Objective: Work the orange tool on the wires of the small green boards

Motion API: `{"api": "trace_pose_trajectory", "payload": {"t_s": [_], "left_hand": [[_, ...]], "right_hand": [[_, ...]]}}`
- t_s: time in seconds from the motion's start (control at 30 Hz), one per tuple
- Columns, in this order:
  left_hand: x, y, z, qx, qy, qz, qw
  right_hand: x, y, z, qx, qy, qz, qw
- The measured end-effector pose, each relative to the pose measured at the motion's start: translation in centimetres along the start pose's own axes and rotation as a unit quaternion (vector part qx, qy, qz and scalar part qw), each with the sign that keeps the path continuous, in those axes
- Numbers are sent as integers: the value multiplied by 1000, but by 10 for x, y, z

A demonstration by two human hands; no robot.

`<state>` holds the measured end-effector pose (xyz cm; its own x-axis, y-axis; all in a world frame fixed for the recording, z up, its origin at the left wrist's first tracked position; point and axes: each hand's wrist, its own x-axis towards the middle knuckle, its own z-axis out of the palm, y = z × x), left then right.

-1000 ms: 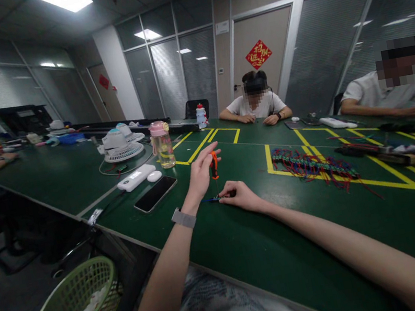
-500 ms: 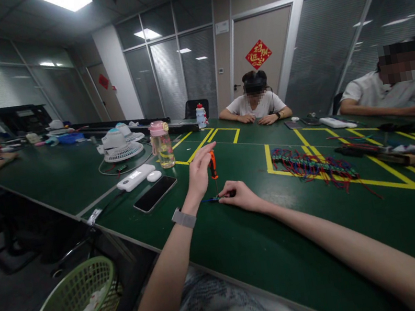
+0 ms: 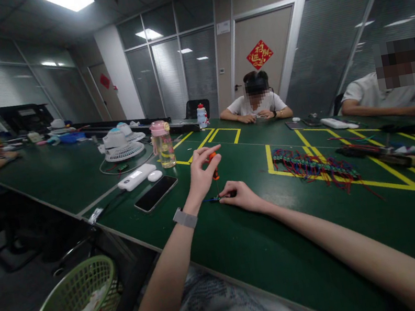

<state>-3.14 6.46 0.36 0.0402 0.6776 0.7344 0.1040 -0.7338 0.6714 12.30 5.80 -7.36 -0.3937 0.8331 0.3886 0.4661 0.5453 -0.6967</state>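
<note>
An orange-handled screwdriver [image 3: 216, 174] stands upright, its thin shaft pointing down at a small green circuit board [image 3: 217, 198] with dark blue wire on the table. Around the top of its handle are the thumb and fingers of my left hand [image 3: 202, 176], index finger stretched out above. A grey-banded watch [image 3: 184, 218] is on that wrist. My right hand [image 3: 241, 196] rests on the table, pinching the board's right end between thumb and fingertips. Those fingers hide part of the board.
Left of my hands lie a phone [image 3: 156, 194], a white power strip [image 3: 137, 177] and a pink-lidded bottle [image 3: 163, 144]. Wired boards [image 3: 314, 164] lie in a row at right within yellow tape. A green basket [image 3: 75, 302] stands below the table edge. Two people sit opposite.
My left hand's fingers have shifted from lying straight along the screwdriver handle to curling around its top, thumb now in front. My right hand stays at the board.
</note>
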Motion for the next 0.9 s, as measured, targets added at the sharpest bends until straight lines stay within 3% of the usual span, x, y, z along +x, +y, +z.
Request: {"api": "trace_pose_trajectory", "payload": {"t_s": [0.1,0.27,0.33,0.53,0.6,0.77,0.9], "left_hand": [[1,-3,1,-78,-38,-23,996],[-2,-2,7,-218,-113,-116,962],[-3,0,8,-193,-108,-112,969],[-3,5,2,8,-8,-14,1000],[-2,5,1,-1,-13,-14,1000],[0,4,5,-167,-62,-69,982],[-1,4,4,-91,-24,-56,994]], "right_hand": [[0,-2,-1,-1,-3,0,1000],[-1,-5,-2,6,-9,4,1000],[-1,-5,-2,6,-9,4,1000],[-1,-3,-1,2,-4,6,1000],[-1,-2,-1,3,-4,7,1000],[0,-2,-1,6,-4,9,1000],[0,-3,-1,8,-7,13,1000]]}}
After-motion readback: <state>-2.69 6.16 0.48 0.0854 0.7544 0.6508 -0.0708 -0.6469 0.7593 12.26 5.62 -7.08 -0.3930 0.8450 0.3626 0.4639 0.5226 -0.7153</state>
